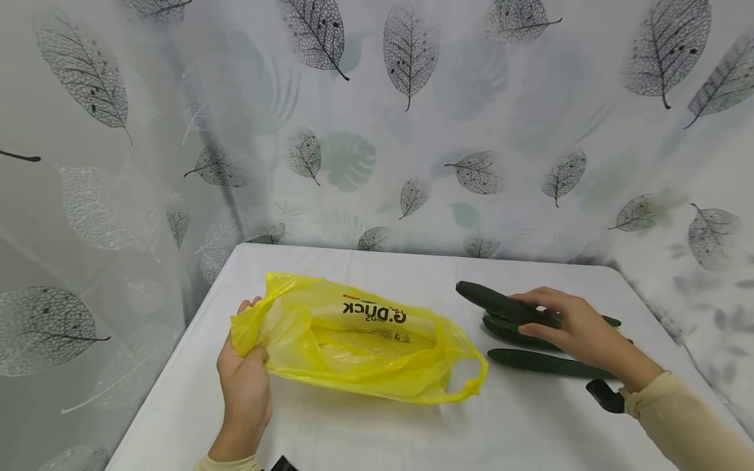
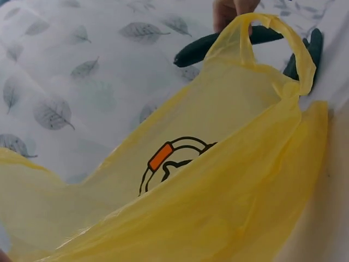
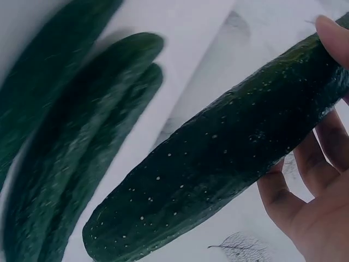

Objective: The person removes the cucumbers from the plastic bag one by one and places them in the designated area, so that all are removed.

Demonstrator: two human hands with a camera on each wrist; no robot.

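My left hand [image 1: 244,386] grips one end of a yellow plastic bag [image 1: 294,347], thumb in front. The bag lies stretched sideways with its mouth partly open and dark lettering on it; its other handle loop [image 2: 308,60] hangs loose toward the cucumbers. With thumb and fingers, my right hand [image 1: 580,333] holds a dark green cucumber [image 1: 491,301], which the right wrist view shows raised above the others. Below it, more cucumbers [image 3: 60,147] lie side by side on the table, and a separate cucumber [image 1: 542,363] lies nearer me. My left fingers are mostly outside the left wrist view.
A white-covered table [image 1: 353,438] carries everything. Behind and beside it hangs a pale curtain [image 1: 377,131] printed with leaves. At the right cuff a dark strap end [image 1: 605,396] shows, and a small black object [image 1: 284,464] sits at the bottom edge.
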